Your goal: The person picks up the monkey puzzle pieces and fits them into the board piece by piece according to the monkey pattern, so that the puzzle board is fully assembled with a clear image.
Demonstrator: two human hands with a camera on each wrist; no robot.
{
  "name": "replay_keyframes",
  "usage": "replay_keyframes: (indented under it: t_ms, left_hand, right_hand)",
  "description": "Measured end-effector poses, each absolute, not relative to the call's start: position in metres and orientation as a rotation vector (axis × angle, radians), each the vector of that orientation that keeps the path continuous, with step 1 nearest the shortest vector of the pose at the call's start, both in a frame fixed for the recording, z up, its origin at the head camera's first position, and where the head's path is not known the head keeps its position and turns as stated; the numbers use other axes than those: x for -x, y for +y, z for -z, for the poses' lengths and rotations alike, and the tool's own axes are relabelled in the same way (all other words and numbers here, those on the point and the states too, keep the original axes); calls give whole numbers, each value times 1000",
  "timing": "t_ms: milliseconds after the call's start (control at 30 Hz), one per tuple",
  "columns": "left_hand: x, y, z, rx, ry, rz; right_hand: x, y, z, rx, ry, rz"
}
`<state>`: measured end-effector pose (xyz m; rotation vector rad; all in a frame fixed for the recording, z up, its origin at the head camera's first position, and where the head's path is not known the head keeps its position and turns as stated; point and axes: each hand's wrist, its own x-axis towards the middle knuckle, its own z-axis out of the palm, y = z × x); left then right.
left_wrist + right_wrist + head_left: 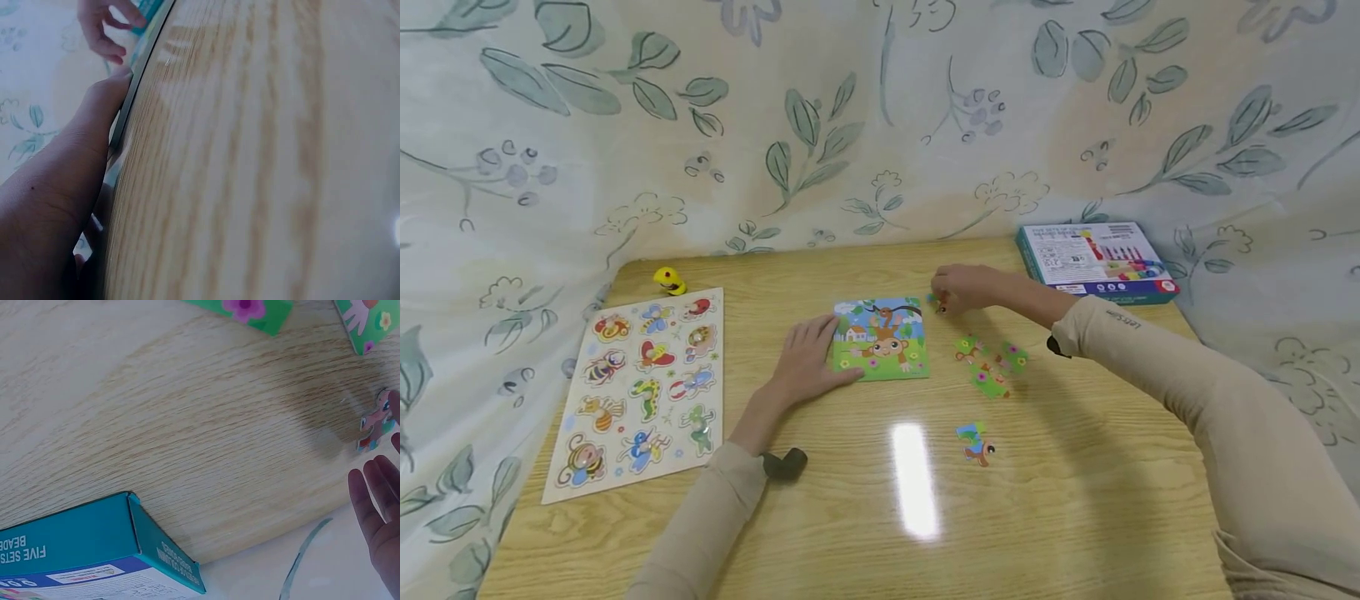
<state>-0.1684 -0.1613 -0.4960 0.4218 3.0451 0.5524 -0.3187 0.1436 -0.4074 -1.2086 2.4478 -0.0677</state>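
A square monkey picture puzzle board (891, 362) lies on the wooden table. My left hand (805, 362) rests at its left side, fingers along the upper left edge and thumb on the lower left corner. In the left wrist view, the thumb (103, 103) lies along the board's edge. Just right of the board, my right hand (964, 286) pinches a small puzzle piece (374, 425) with brown and blue print between thumb and finger; the other fingers are spread. Several loose pieces (991, 383) with green and pink print lie below that hand, and more pieces (976, 443) lie nearer.
On the left lies a white insect board (632, 379), with a yellow toy figure (669, 281) behind it. A teal-sided bead box (1097, 262) stands at the back right, beyond my right forearm. Patterned cloth (865, 125) hangs behind the table.
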Motion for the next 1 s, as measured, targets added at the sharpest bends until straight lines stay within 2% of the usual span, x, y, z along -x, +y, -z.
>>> replay_keyframes:
  t_ms: [1000]
  left_hand:
    - [162, -154, 502, -397, 3062, -532]
  right_hand:
    - [320, 150, 423, 1295, 2430, 101]
